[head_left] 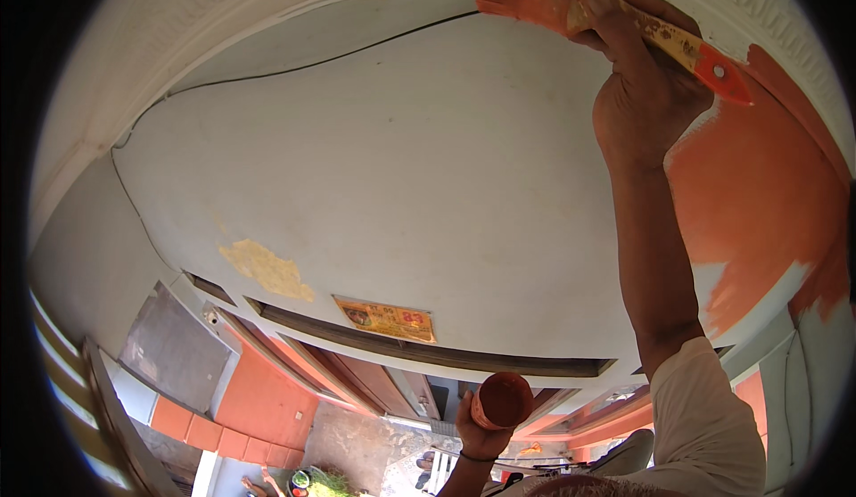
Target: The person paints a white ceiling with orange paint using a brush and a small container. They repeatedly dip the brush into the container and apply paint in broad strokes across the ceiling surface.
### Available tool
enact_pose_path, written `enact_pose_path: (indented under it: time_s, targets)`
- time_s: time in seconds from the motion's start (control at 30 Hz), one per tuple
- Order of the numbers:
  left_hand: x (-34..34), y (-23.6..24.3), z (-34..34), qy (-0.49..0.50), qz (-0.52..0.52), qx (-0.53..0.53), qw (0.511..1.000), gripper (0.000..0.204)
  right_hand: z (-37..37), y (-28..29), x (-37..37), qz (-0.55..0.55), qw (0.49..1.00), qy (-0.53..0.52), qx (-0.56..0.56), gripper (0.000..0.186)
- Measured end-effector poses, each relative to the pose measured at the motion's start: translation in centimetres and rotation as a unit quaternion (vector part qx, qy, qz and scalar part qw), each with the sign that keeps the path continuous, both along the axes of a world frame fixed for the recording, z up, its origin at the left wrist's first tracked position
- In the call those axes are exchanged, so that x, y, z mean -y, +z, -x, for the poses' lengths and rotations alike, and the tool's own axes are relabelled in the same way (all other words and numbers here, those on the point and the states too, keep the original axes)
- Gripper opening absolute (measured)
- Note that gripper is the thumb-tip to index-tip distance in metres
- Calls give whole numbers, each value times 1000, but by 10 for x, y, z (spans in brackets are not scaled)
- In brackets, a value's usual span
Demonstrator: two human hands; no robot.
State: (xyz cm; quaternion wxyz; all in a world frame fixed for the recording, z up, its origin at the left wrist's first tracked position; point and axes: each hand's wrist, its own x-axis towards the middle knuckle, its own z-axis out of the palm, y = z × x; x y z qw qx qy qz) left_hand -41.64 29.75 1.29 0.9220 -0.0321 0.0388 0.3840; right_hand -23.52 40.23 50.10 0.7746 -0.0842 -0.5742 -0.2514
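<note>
Raised high at the upper right, my right hand [646, 96] is closed round the handle of a wide paintbrush [673, 41]. Its bristles are coated orange and lie against or close to the upper wall under the cornice; contact is hard to tell. The handle is worn yellow wood with a red end. Low in the view, my left hand [481, 435] grips a small round paint cup [504, 401], stained orange and with reddish-orange paint inside. Beside my right arm, a patch of fresh-looking orange paint [758, 185] covers part of the pale wall [392, 158].
A moulded white cornice [178, 33] curves overhead. A thin black cable [330, 54] runs along the wall. Lower down are a yellow patch [267, 268], a yellow printed plaque [385, 319] and a long dark recess [446, 351]. Far below, leafy greens [328, 483] lie on the floor near a person's limbs [267, 481].
</note>
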Motion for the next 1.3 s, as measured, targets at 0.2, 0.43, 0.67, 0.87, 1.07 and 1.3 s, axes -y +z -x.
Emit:
enact_pose_path:
  time_s: [0.2, 0.43, 0.67, 0.87, 1.07, 1.3]
  targets:
    - [0, 2, -2, -5, 13, -3, 1000, 57, -2, 4, 10, 6, 999, -50, 4, 16]
    - [4, 5, -5, -10, 1, -25, 1000, 56, -17, 3, 22, 9, 997, -76, 12, 7]
    - [7, 5, -6, -17, -1, -40, 999, 57, -39, 4, 35, -37, 967, -238, 82, 10]
    - [10, 6, -5, -16, 3, -51, 999, 57, -36, -4, 51, 16, 996, -21, -81, 9]
    - [9, 9, -7, -21, -21, -46, 999, 56, -18, -7, 37, 33, 999, 27, 30, 10]
    - [12, 8, -7, -7, 0, -37, 999, 55, 13, 6, 7, 20, 989, 145, 6, 13]
